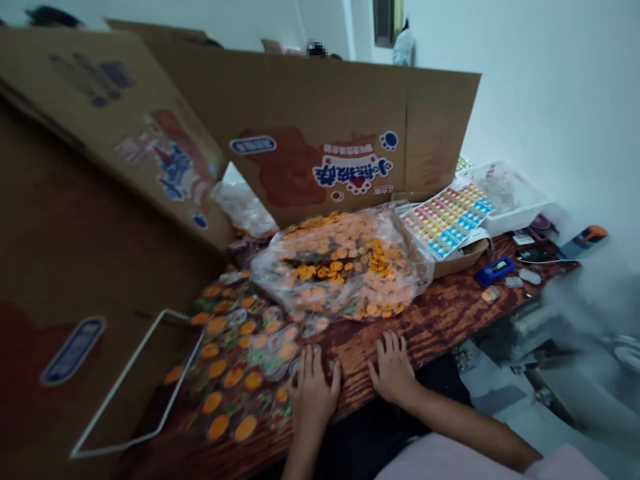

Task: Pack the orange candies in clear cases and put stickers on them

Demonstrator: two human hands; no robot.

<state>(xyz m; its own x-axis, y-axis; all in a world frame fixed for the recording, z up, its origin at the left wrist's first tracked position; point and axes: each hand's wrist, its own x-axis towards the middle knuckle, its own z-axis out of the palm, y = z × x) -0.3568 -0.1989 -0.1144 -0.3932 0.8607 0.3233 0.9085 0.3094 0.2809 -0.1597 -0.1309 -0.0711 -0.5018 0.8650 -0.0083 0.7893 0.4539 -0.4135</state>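
My left hand (313, 390) lies flat, fingers stretched out, at the front edge of a dark wooden table (440, 320), touching the near end of a spread of small packets with orange discs (235, 353). My right hand (393, 367) rests open on bare wood just to its right. Neither hand holds anything. Just beyond both hands lies a clear plastic bag full of orange pieces (345, 263).
Large cardboard box flaps (320, 127) stand behind and to the left. A white wire frame (135, 383) lies at the left. Colourful sticker sheets (447, 217) sit on a small box, with a clear plastic tray (505, 193) and a blue gadget (495, 270) at the right.
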